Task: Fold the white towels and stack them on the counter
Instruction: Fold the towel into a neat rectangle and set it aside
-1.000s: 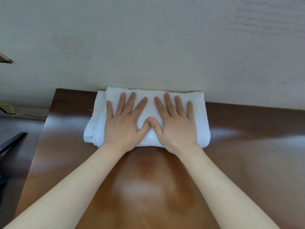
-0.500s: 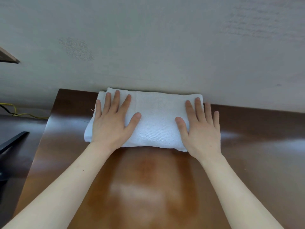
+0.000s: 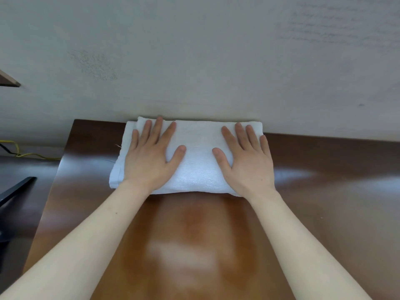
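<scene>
on counter (image 3: pixel 194 234), both hands flat, fingers spread, pressing folded towel (image 3: pixel 199 161).

Two bare forearms come in from the bottom corners, with no sleeves, cuffs or gloves on any part that shows. The left hand (image 3: pixel 149 161) and the right hand (image 3: pixel 249 163) carry no rings, and neither wrist bears a watch, band or bracelet. The fingers (image 3: pixel 158 131) are slender, with short, plain nails free of polish. A small dark mole sits on the left forearm, and knuckle creases show faintly on both hands. Nothing above the forearms is in view.
</scene>
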Tool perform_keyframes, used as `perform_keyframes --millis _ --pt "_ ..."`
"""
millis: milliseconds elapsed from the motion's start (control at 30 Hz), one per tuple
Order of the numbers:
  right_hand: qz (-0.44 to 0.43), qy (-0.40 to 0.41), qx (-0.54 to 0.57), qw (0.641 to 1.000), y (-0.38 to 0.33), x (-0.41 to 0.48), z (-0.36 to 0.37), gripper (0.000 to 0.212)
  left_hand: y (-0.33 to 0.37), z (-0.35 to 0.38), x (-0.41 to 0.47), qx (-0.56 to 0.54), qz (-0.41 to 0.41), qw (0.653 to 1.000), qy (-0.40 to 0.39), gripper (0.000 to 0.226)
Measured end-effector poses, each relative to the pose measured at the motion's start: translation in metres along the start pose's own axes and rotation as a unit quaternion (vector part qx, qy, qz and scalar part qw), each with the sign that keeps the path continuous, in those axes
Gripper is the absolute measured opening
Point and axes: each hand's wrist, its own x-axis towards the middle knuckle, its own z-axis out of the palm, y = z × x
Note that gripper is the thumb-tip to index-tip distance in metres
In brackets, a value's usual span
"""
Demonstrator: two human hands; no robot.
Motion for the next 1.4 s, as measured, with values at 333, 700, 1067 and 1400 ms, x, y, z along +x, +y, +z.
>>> perform_keyframes --millis 333,700,1067,1400 --pt "0.015 0.035 0.026 0.999 -0.011 -0.001 -0.014 0.076 0.028 -0.014 -0.007 -0.039 -0.001 0.999 0.015 0.084" --pt "0.032 -0.020 0.037 0.999 0.025 0.008 -0.004 0.072 -0.005 -0.001 0.002 -0.015 0.008 1.000 0.003 0.079" --pt "-0.036 -0.007 -0.006 0.999 -0.010 -0.006 -0.005 0.076 0.017 -0.002 -0.005 -0.045 0.040 0.998 0.007 0.079" --pt "0.013 -0.005 0.054 0.998 0.003 -0.005 0.008 0.074 0.005 0.009 0.002 -0.030 0.035 0.999 -0.003 0.079"
